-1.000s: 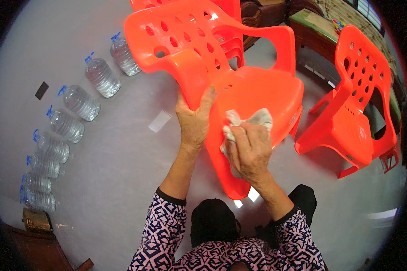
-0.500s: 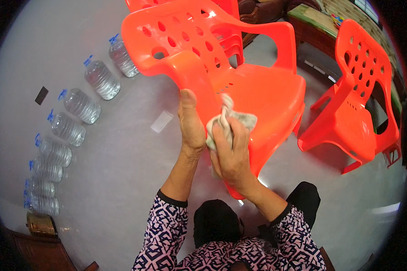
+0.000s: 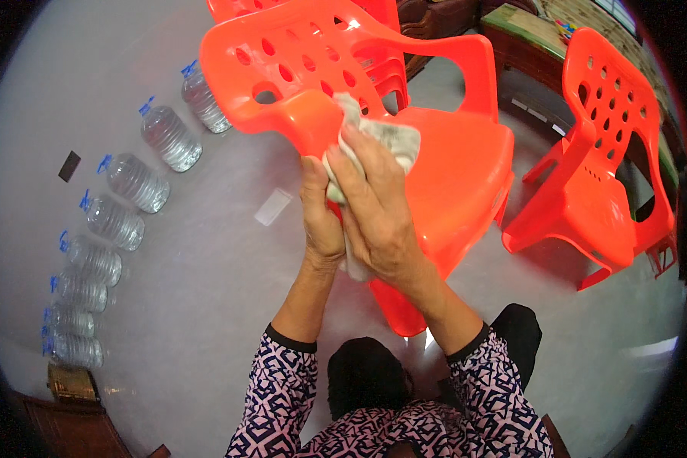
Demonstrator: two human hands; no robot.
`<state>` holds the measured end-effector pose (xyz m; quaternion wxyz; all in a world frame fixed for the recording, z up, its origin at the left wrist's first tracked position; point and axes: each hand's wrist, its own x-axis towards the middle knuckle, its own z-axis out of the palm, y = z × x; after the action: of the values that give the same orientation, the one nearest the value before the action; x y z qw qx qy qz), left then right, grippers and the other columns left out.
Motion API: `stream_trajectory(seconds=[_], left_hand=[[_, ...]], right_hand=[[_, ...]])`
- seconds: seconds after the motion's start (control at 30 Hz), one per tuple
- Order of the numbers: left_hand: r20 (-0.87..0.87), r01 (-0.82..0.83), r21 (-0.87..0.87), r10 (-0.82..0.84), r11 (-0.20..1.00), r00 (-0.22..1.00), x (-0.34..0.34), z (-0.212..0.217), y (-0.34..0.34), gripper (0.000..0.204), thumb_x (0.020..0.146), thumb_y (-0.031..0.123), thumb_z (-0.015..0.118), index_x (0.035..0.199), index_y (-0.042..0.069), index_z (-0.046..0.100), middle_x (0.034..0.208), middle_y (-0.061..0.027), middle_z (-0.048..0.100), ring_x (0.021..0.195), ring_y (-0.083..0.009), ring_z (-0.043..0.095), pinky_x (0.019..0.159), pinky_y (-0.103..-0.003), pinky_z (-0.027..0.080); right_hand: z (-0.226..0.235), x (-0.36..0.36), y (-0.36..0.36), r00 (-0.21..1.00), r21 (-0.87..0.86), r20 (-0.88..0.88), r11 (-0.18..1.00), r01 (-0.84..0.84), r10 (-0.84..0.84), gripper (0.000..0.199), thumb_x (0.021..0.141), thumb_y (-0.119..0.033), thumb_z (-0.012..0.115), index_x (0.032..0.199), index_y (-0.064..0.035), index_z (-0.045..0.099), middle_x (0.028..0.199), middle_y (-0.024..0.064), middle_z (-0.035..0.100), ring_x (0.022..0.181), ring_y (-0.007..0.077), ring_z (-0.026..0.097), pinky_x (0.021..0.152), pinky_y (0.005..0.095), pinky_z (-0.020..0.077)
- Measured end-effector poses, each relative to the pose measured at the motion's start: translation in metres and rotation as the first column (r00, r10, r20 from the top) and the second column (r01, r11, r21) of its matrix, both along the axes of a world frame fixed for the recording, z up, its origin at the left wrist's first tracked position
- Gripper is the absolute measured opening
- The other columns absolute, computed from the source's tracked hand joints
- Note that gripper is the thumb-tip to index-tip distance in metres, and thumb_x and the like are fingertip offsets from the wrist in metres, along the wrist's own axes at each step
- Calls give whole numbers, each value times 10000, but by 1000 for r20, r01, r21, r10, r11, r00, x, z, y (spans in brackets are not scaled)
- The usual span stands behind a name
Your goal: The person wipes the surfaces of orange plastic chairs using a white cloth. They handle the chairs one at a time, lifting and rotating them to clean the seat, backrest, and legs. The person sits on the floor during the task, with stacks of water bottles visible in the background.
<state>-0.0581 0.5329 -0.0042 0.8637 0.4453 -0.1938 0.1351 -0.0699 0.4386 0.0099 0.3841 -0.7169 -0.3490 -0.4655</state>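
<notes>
An orange-red plastic armchair with drop-shaped holes in its back stands tilted in front of me. Against the outer side of its left arm support, my left hand is closed, thumb up; its other fingers are mostly hidden. My right hand presses a whitish cloth with grey smudges onto the same arm support, just right of my left hand. Part of the cloth hangs below, between my two wrists.
A second orange chair stands at the right, and stacked orange chairs are behind the first. Several clear water bottles with blue handles curve along the left. A wooden table is at the far right, a brown wooden piece at the lower left.
My right hand has slid the cloth up and left along the arm support, toward the chair's back. The left hand has stayed in place.
</notes>
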Motion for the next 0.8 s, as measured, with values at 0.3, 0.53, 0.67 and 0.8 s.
stream_trajectory(seconds=[0.3, 0.53, 0.67, 0.8], left_hand=[[-103, -101, -23, 98, 995, 990, 0, 1, -10, 607, 980, 556, 382, 1338, 68, 428, 1288, -28, 503, 1153, -166, 488, 1021, -340, 380], [-19, -120, 64, 121, 991, 992, 8, 8, -13, 589, 987, 501, 423, 1362, 48, 407, 1324, -64, 493, 1176, -192, 497, 1010, -357, 406], [8, -85, -25, 85, 996, 996, 9, 6, -9, 555, 998, 390, 474, 1406, 40, 337, 1333, -78, 461, 1207, -179, 449, 1032, -336, 364], [30, -123, -9, 123, 992, 992, 6, 9, -14, 565, 1002, 392, 463, 1417, 34, 324, 1359, -71, 445, 1235, -170, 425, 1053, -329, 337]], right_hand=[[-101, -74, -9, 972, 10, -229, 999, 50, -46, 471, 762, 104, 555, 1231, 76, 523, 1359, 272, 439, 1263, 426, 448, 1065, 487, 373], [-43, -45, -14, 972, 115, -233, 993, 6, 21, 500, 763, 90, 565, 1257, 76, 490, 1363, 301, 414, 1272, 456, 424, 1065, 494, 361], [-78, -51, -13, 965, 94, -256, 992, 86, -59, 484, 774, 61, 587, 1249, 66, 495, 1358, 283, 433, 1260, 426, 450, 1049, 471, 382], [-102, -69, -22, 960, -78, -184, 977, 198, -210, 448, 785, 5, 621, 1223, 23, 527, 1340, 233, 479, 1199, 360, 513, 980, 424, 437]])
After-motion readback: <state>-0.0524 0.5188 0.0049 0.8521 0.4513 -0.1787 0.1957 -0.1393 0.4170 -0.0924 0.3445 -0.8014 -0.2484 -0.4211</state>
